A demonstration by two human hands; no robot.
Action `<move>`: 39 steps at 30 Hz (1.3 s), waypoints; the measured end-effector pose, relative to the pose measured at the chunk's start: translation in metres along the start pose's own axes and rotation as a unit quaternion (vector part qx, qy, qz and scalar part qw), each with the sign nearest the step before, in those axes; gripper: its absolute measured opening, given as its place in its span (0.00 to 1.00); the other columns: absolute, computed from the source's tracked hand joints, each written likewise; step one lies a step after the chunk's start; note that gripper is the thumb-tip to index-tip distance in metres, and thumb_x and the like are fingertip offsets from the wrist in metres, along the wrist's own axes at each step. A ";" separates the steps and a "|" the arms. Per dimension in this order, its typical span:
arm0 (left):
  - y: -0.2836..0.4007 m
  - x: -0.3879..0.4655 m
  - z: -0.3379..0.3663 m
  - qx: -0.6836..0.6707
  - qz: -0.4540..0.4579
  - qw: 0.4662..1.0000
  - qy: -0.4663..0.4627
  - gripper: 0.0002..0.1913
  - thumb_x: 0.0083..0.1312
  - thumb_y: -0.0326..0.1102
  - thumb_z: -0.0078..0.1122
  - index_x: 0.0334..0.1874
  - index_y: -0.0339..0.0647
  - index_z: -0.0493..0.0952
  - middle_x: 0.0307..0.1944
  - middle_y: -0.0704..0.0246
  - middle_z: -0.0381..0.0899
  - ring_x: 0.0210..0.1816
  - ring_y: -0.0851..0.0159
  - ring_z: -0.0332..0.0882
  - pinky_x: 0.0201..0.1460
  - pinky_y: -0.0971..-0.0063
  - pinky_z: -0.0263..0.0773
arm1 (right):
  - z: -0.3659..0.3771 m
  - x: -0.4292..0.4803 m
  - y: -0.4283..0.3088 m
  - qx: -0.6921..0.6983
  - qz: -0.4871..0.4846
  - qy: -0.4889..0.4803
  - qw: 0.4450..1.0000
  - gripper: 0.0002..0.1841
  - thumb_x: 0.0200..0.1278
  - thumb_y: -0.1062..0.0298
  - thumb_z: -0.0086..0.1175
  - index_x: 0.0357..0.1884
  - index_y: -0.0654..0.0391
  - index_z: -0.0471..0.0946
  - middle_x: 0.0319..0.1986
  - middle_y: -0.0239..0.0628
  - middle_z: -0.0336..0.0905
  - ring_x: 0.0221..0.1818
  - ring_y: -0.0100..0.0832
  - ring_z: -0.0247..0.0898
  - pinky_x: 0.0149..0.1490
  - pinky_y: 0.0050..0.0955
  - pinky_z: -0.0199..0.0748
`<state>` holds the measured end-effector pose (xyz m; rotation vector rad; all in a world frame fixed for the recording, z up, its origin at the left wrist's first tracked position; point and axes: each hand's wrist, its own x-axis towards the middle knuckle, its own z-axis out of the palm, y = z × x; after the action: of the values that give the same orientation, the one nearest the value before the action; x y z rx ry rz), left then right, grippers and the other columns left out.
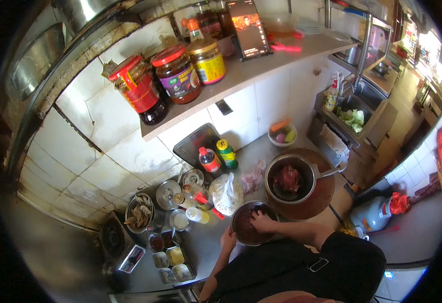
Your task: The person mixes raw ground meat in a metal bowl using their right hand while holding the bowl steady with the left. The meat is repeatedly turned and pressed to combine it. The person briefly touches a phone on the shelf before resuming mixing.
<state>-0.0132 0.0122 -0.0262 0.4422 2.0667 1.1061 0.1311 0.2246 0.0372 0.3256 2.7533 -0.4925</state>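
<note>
A round metal basin (240, 235) with dark reddish contents stands at the counter's front edge. My left hand (228, 240) grips its left rim. Inside the basin is my right hand (263, 222), fingers somewhat spread and touching the contents; whether the fingertips hold anything is hidden. Just beyond, a metal pot (312, 181) with a long handle holds dark red raw meat (288, 178). This pot rests on a round brown chopping board (324, 199). Pale pink meat (253, 177) lies left of the pot, and a clear plastic bag (226, 195) with pale contents sits behind the basin.
Left of the basin are sauce bottles (209, 161), a squeeze bottle (197, 215) and seasoning tins (175, 256). A bowl of vegetables (282, 133) stands by the wall. Overhead, a shelf (240, 81) carries jars and a lit phone (248, 30). At right are a sink (353, 113) and gas cylinder (370, 214).
</note>
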 end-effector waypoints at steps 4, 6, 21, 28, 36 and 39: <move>-0.041 0.032 0.014 0.043 0.087 0.994 0.058 0.26 0.69 0.40 0.62 0.71 0.60 0.76 0.49 0.57 0.89 0.52 0.48 0.87 0.57 0.54 0.79 | 0.002 -0.004 0.005 -0.027 -0.026 0.026 0.999 0.27 0.65 0.59 0.56 0.64 0.58 0.74 0.70 0.60 0.62 0.64 0.63 0.64 0.56 0.70 0.76; -0.046 0.036 0.016 0.074 0.052 0.993 0.078 0.25 0.70 0.41 0.62 0.71 0.61 0.77 0.50 0.57 0.89 0.54 0.48 0.87 0.58 0.54 0.79 | 0.004 -0.006 0.008 -0.012 -0.045 0.069 0.996 0.26 0.64 0.59 0.55 0.63 0.60 0.75 0.69 0.60 0.63 0.64 0.62 0.64 0.54 0.69 0.76; 0.047 -0.032 0.014 0.159 -0.032 0.974 0.155 0.21 0.71 0.43 0.58 0.65 0.54 0.81 0.52 0.54 0.87 0.56 0.42 0.84 0.58 0.51 0.78 | 0.015 0.000 0.030 -0.019 -0.109 0.099 0.989 0.20 0.68 0.61 0.51 0.57 0.61 0.78 0.64 0.53 0.69 0.62 0.54 0.65 0.54 0.58 0.78; 0.013 -0.020 0.064 0.279 0.030 0.917 0.283 0.31 0.71 0.32 0.52 0.79 0.56 0.66 0.61 0.50 0.81 0.56 0.38 0.82 0.57 0.47 0.79 | -0.006 -0.015 0.046 -0.012 -0.164 0.070 0.984 0.26 0.66 0.61 0.54 0.64 0.60 0.76 0.66 0.56 0.69 0.62 0.55 0.66 0.57 0.50 0.78; 0.009 -0.026 0.085 0.284 0.163 0.857 0.397 0.33 0.70 0.27 0.49 0.80 0.50 0.64 0.58 0.46 0.79 0.52 0.37 0.82 0.55 0.49 0.80 | -0.009 -0.017 0.045 0.008 -0.168 0.090 0.982 0.23 0.62 0.65 0.55 0.59 0.60 0.78 0.60 0.55 0.71 0.61 0.55 0.68 0.57 0.52 0.78; 0.004 -0.022 0.085 0.324 0.156 0.846 0.394 0.32 0.70 0.27 0.49 0.79 0.49 0.65 0.58 0.47 0.79 0.51 0.37 0.83 0.54 0.48 0.80 | -0.007 -0.016 0.045 0.008 -0.162 0.089 0.983 0.22 0.62 0.65 0.54 0.58 0.60 0.79 0.59 0.54 0.72 0.61 0.55 0.68 0.57 0.51 0.78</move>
<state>0.0645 0.0494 -0.0434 0.7580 3.2197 0.7834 0.1564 0.2661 0.0355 -0.0852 2.9945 -0.5917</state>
